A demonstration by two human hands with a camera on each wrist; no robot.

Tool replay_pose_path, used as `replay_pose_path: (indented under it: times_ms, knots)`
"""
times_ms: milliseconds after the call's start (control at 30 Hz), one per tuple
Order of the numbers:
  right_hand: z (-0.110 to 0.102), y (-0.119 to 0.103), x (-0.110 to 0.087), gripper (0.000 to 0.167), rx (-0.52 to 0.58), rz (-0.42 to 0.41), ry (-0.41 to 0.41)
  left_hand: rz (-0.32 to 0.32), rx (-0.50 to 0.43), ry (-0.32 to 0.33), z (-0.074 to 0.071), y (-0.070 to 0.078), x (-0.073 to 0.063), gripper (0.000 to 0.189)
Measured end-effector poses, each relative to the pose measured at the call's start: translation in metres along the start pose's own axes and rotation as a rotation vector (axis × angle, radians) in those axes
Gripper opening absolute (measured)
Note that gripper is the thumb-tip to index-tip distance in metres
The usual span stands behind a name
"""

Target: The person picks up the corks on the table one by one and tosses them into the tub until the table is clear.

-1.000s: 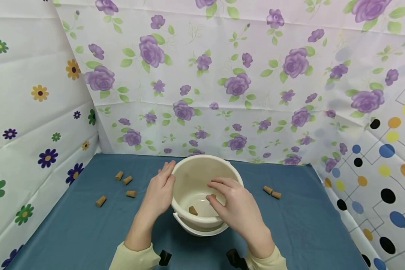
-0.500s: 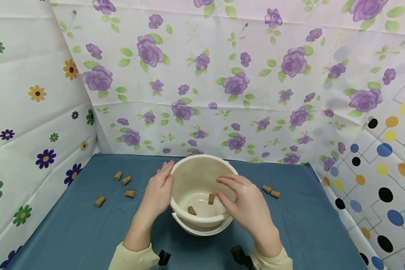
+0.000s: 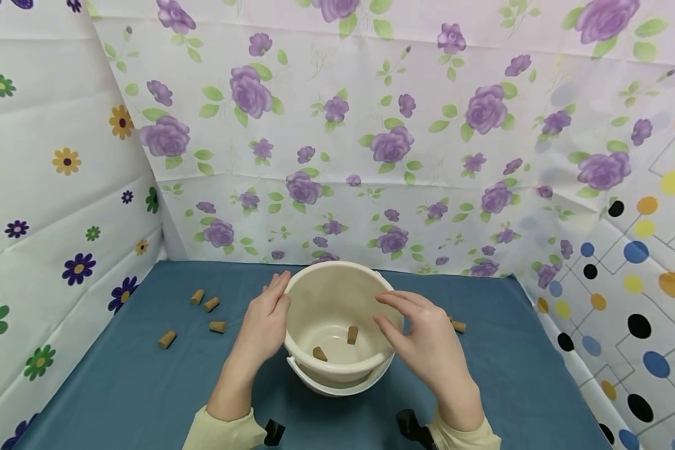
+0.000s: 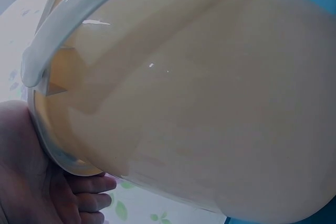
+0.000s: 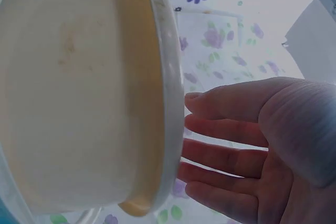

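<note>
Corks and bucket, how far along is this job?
Done, it seems: two corks lie inside the bucket. In hand: the left hand touches the bucket; no cork shows in the right hand, opposite it. Apparently remaining: four corks on the left of the blue cloth, and at least one cork beyond the right hand.

Bucket (image 3: 343,294): we read no lettering, number or brand on its wall.
Corks (image 3: 217,327): too small for us to tell any stamp.
Back cloth (image 3: 349,150): we find printed roses, no readable words.
Left cloth (image 3: 39,144): we find printed daisies, no letters.
Right cloth (image 3: 635,300): we see dots and lines, no readable characters.
Blue cloth (image 3: 529,375): we read nothing on it.
</note>
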State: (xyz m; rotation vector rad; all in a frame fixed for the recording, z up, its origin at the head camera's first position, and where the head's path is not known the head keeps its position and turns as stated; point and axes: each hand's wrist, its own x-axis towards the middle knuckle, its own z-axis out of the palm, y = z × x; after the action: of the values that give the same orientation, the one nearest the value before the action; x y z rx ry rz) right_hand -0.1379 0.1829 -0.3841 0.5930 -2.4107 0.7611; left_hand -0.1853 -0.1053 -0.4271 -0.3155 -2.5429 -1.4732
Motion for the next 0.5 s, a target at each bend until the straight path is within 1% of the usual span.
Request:
replay_pose_path:
  times_ms: [233,500]
  knots:
    - [-0.004,0.006,-0.004,0.032,-0.032,0.018,0.019,0.0,-0.003,0.0,0.001,0.0,-0.001,0.051]
    - [-0.011,0.015,-0.007,0.031,-0.051,0.05,0.032,-0.018,-0.003,-0.012,-0.001,-0.001,0.0,0.051]
